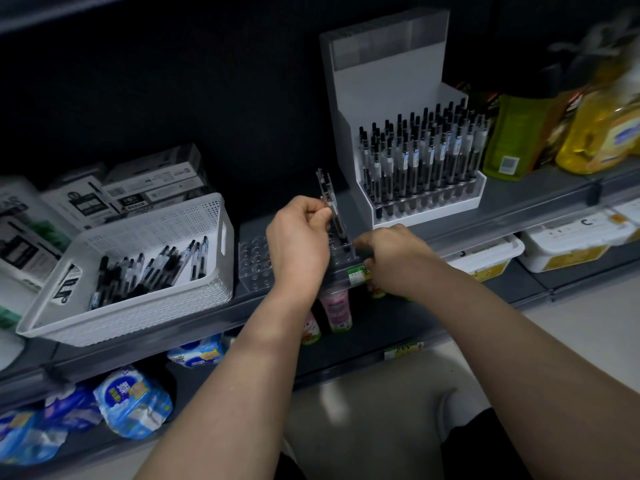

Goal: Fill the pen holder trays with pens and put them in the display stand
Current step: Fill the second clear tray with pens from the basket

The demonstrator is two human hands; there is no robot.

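Observation:
A clear pen holder tray [254, 261] with rows of round holes lies on the grey shelf between the basket and the stand. My left hand [298, 237] pinches a black pen [329, 199] that stands upright with its tip down in the tray's right end. My right hand [391, 254] grips the tray's right end at the shelf edge. To the left, a white perforated basket [156, 299] holds several loose black pens [152, 268]. A white display stand [388, 109] behind my hands holds a tray full of upright pens [422, 157].
Boxes of pens [152, 185] are stacked behind the basket. Yellow and green bottles [595, 133] stand to the right of the stand. Small drink bottles [336, 310] and blue packets [135, 403] fill the lower shelves. White tubs [571, 244] sit below at the right.

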